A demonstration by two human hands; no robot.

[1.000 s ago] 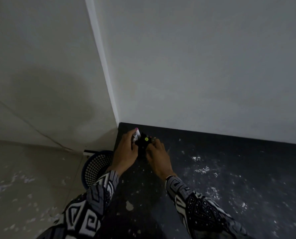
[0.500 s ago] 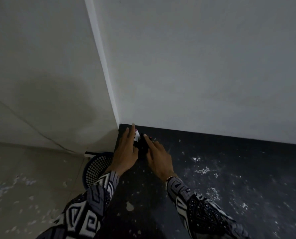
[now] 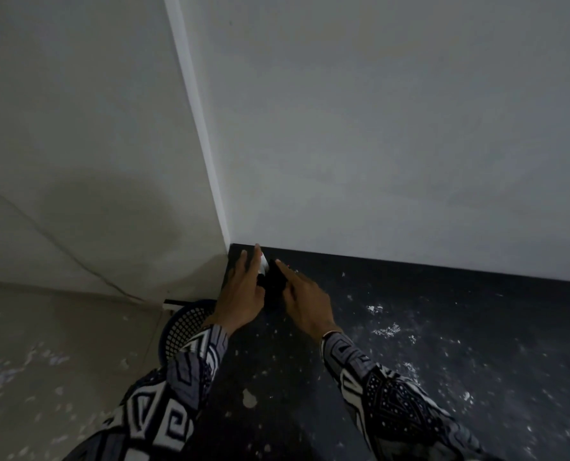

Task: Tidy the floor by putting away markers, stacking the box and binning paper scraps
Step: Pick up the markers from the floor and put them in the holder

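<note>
A small dark container (image 3: 273,278) stands in the corner of a black surface (image 3: 459,327), close to the wall. A white piece (image 3: 263,261) shows at its left side; what is inside it is hidden. My left hand (image 3: 243,294) lies against its left side with straight fingers. My right hand (image 3: 305,297) touches its right side, index finger stretched forward. White paper scraps (image 3: 385,331) are scattered over the black surface to the right.
A dark mesh bin (image 3: 185,327) stands on the pale floor just left of the black surface, under my left forearm. More scraps lie on the pale floor (image 3: 44,361). One larger scrap (image 3: 249,397) lies between my arms. White walls meet at the corner ahead.
Both hands' fingers have straightened from a curled grip around the dark container. The green marker cap seen a second ago is hidden. The container has stayed in the corner.
</note>
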